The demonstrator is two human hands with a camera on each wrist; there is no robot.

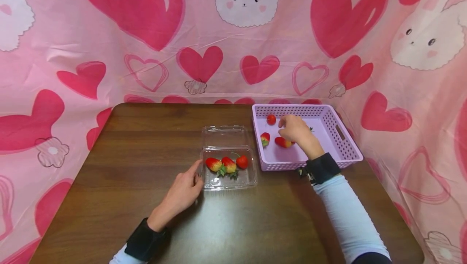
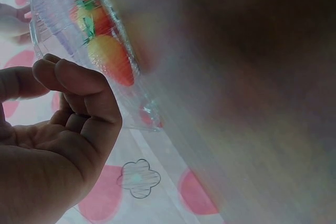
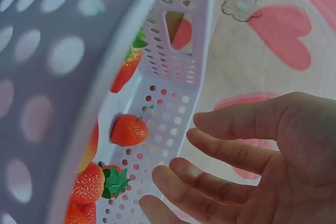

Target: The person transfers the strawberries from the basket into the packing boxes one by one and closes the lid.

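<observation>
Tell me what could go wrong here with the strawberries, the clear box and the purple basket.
The clear plastic clamshell looks light, and the left hand only touches its edge, so it might slide when a strawberry is taken. The right hand is open inside the lilac basket, just above the strawberries already there, and could knock them about. Three strawberries in the clamshell lie close together, so lifting one might disturb the others.

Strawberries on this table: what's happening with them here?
A person's right hand is inside the lilac perforated basket, fingers open, empty, over the strawberries lying there. The left hand rests on the table touching the open clear plastic clamshell, which holds three strawberries.
</observation>
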